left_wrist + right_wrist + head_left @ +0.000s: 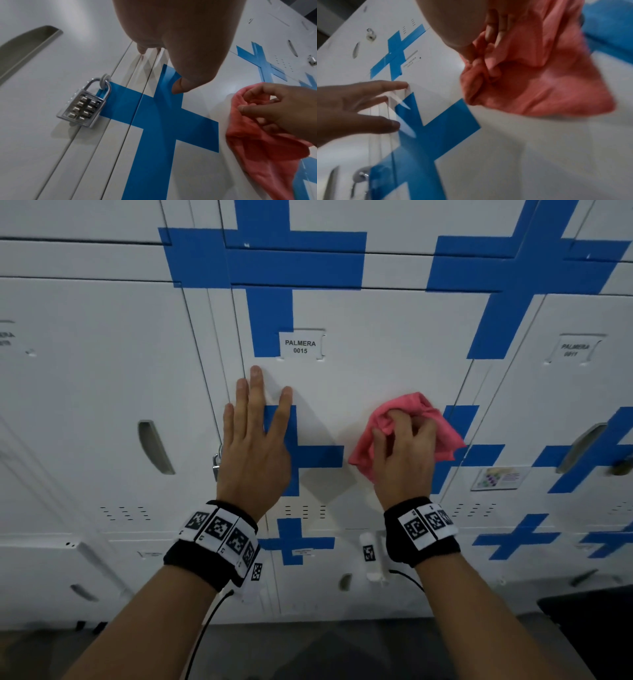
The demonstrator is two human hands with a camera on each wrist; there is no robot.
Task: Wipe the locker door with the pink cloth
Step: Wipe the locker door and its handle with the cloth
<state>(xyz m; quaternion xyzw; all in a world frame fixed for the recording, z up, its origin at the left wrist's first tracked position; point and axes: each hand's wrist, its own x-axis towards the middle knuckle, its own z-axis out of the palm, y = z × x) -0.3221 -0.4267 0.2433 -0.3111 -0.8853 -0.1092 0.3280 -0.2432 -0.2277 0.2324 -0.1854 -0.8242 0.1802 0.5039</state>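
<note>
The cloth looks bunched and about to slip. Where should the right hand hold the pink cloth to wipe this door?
Hold the crumpled middle of the pink cloth, coming from the front, palm toward the locker door. The right hand pinches folds there already, while loose corners hang free around it.

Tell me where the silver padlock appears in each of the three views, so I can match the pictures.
Head view: the padlock hangs at the locker door's left edge, just left of the left hand.
Left wrist view: lower left of centre, buttons visible.
Right wrist view: it cannot be clearly identified; the lower left is blurred.
Shared landmark: the blue cross beside the pink cloth.
</note>
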